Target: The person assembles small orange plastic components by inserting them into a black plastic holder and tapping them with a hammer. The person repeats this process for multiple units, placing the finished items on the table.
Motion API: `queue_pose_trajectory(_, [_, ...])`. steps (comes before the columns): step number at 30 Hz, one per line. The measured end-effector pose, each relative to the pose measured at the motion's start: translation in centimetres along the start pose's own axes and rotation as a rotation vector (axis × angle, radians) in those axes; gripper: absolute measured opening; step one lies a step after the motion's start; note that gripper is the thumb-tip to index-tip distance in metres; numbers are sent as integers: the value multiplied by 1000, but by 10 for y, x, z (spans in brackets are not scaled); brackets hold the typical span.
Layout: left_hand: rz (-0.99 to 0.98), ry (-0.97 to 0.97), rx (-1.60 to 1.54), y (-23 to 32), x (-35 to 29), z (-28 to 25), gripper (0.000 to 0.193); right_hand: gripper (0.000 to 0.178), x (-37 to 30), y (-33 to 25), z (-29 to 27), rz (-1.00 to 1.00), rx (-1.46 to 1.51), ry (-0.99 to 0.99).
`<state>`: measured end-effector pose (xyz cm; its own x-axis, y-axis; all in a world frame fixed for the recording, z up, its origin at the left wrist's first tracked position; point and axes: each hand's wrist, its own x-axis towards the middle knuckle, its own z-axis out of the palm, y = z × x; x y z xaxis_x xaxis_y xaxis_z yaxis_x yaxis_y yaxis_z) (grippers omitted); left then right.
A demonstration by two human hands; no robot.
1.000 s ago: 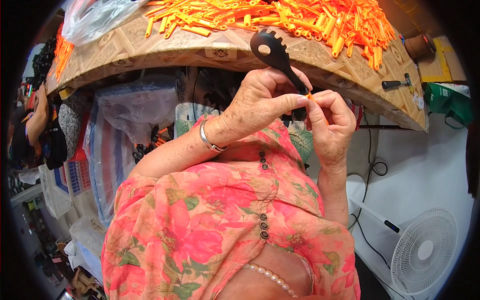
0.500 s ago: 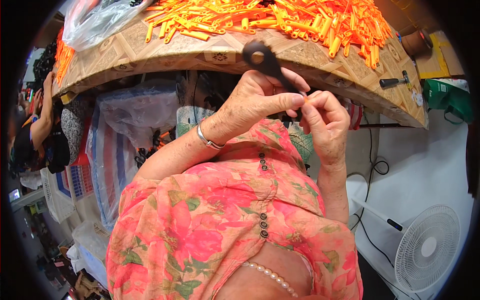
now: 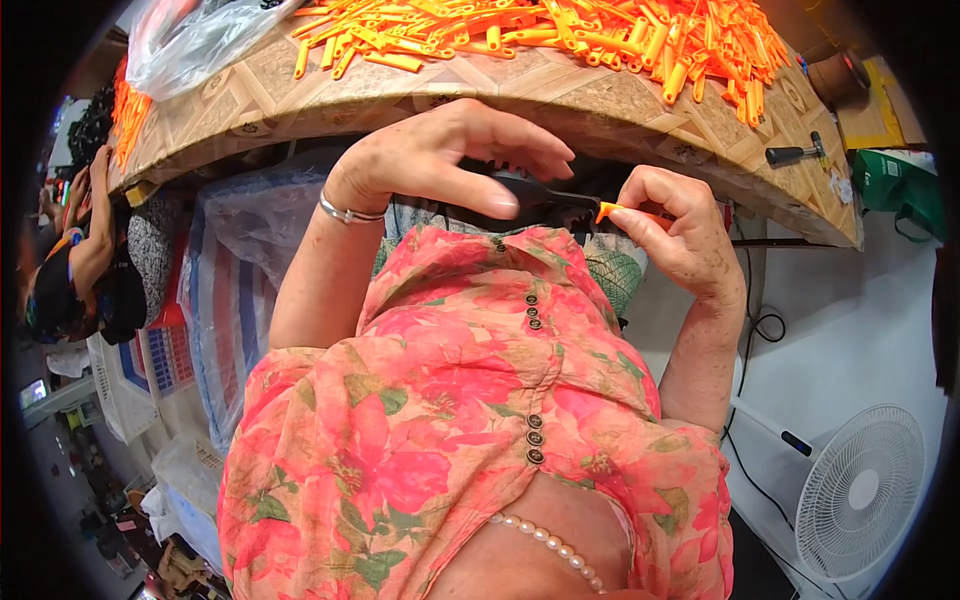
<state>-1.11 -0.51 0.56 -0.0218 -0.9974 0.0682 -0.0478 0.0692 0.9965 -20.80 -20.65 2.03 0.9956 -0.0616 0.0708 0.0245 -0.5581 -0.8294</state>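
Note:
My right hand point(image 3: 680, 225) pinches an orange plastic handle point(image 3: 606, 210) between thumb and fingers, just past the table's front edge. From it a long black plastic piece point(image 3: 548, 198) reaches leftward, with what look like small teeth or bristles near its broad end. The fingers hide most of the handle. Over the black piece hovers my left hand point(image 3: 440, 155), open, thumb and fingers apart; the thumb covers part of it, and whether they touch I cannot tell. A big heap of orange plastic handles point(image 3: 660, 50) covers the far side of the table.
A patterned tabletop point(image 3: 300, 95) curves across in front of me. On its right lies a hammer point(image 3: 795, 155), on its left a clear plastic bag point(image 3: 200, 60). A white fan point(image 3: 862, 490) stands at lower right. Another person's arm point(image 3: 90, 220) rests at the far left.
My left hand has let go of the black piece and moved left with its fingers spread. The black piece has swung down to lie nearly level. My right hand has shifted slightly right.

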Motion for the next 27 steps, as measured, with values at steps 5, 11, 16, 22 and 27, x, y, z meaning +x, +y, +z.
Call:
queue_pose_trajectory(5, [41, 73, 794, 15, 16, 34, 33, 17, 10, -3, 9, -58, -164, 30])
queue_pose_trajectory(11, [-16, 253, 641, -31, 19, 45, 19, 17, 38, 9, 10, -215, -450, 62])
queue_pose_trajectory(16, [-139, 474, 78, -48, 23, 43, 20, 13, 79, 17, 2, -441, -552, 98])
queue_pose_trajectory(22, [-185, 683, -321, -58, 29, 44, 28, 15, 109, 27, 8, -345, -575, -22])
queue_pose_trajectory(27, [-178, 695, -482, -54, 36, 45, 27, 13, 103, 44, 15, -572, -438, 297])
